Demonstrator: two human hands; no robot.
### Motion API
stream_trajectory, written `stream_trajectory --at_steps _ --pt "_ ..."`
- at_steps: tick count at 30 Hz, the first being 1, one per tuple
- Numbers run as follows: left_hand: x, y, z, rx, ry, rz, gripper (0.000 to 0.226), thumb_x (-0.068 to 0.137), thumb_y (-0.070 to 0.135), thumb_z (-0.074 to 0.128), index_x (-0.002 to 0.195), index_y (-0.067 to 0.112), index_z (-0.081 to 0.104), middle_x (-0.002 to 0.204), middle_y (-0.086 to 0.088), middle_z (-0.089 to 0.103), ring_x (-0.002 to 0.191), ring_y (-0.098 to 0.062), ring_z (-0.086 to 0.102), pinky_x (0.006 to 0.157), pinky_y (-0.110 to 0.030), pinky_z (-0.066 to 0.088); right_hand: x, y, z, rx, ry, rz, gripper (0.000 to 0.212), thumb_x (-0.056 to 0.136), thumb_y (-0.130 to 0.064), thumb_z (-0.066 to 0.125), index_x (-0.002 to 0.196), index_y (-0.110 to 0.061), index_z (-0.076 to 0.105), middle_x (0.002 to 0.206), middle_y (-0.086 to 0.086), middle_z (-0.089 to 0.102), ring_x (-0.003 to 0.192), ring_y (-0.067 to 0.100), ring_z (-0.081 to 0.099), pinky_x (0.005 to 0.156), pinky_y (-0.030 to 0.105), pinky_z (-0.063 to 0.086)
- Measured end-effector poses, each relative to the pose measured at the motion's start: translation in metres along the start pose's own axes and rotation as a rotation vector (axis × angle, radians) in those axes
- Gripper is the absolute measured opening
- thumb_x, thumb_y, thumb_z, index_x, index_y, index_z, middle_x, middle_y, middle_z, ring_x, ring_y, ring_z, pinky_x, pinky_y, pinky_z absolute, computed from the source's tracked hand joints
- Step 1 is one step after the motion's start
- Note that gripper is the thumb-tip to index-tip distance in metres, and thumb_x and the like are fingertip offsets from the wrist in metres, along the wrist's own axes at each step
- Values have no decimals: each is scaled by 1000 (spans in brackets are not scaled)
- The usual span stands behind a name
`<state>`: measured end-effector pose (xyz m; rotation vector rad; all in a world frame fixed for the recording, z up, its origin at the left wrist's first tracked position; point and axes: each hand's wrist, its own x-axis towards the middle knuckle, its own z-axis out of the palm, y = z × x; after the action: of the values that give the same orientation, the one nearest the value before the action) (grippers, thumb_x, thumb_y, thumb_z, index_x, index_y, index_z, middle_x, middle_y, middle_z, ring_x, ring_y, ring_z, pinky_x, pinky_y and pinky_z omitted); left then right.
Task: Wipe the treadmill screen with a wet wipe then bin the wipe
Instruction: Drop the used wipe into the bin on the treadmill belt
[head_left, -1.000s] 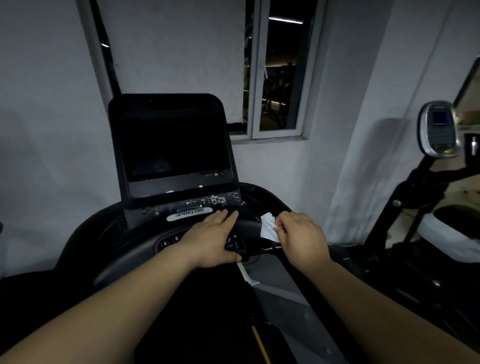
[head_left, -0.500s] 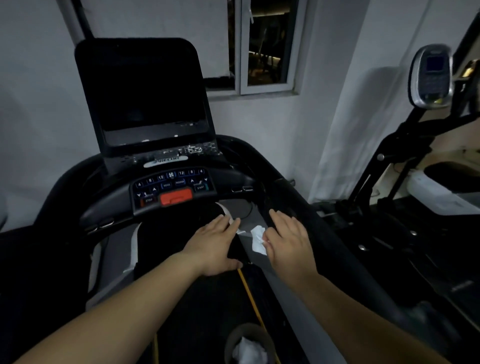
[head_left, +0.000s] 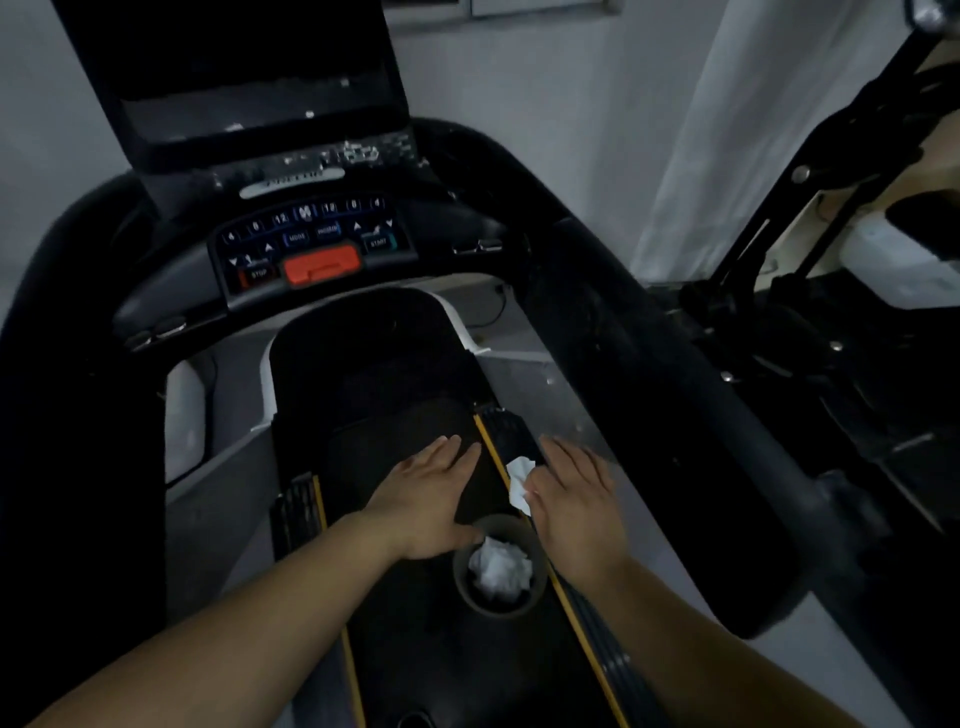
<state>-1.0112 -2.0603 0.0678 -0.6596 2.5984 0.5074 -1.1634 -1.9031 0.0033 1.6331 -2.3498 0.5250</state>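
Wipe: white, crumpled, held at the thumb side of your right hand, which pinches it while the other fingers lie fairly straight over the treadmill deck. It hangs just beyond the far rim of the bin, above the yellow edge stripe, not yet over the opening.

Left hand: flat, fingers extended and together, holding nothing; its thumb lies near the bin's left rim, contact not clear.

Bin: small round cup standing on the belt between your forearms, with white crumpled material already inside.

Screen: dark, at top of view, well apart from both hands.

Judgement: wiping looks finished; you are on the binning step. Next move calls for drawing your right hand back toward you until the wipe sits over the opening, then releasing the pinch. Wet tissue may cling to the fingers.
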Motion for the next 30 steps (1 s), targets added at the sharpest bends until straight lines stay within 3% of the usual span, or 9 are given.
stream_trajectory --at_steps 5,10,15,19,24,30 --pt "4 -18 44 -42 -74 -16 110 89 61 63 161 27 -12 171 -4 -14 157 -19 -12 124 -42 7 -28 -9 40 35 -43 35 23 93 -21 52 95 -7 70 127 18 68 118 35 65 100 52 52" --pt "16 -41 84 -69 -133 -32 109 90 60 64 161 28 -12 171 -3 -15 157 -19 -12 124 -42 7 -50 -11 80 52 -109 66 30 94 -23 51 108 -4 70 128 18 67 119 34 63 103 50 49" --pt "37 -57 127 -66 -181 -37 108 90 60 63 161 28 -12 171 -3 -15 157 -20 -12 123 -46 10 -72 -10 120 117 -249 91 25 82 -12 78 104 -7 67 132 20 65 124 37 60 103 55 49" --pt "57 -67 162 -73 -212 -25 109 91 60 63 161 27 -14 170 -3 -18 156 -20 -14 124 -47 8 -92 -10 148 146 -314 114 6 92 -17 66 95 -12 65 133 16 64 124 36 57 97 52 47" --pt "87 -79 201 -95 -247 -22 110 90 60 64 160 26 -14 170 -3 -18 157 -22 -14 124 -49 9 -112 -2 186 138 -356 165 16 99 -26 52 97 -14 63 125 14 65 110 36 60 90 53 47" --pt "122 -90 248 -109 -267 -39 112 88 58 68 162 24 -9 171 -2 -15 157 -24 -11 125 -50 14 -134 10 236 138 -452 207 12 95 -23 63 95 -12 67 129 15 66 118 35 60 95 52 49"
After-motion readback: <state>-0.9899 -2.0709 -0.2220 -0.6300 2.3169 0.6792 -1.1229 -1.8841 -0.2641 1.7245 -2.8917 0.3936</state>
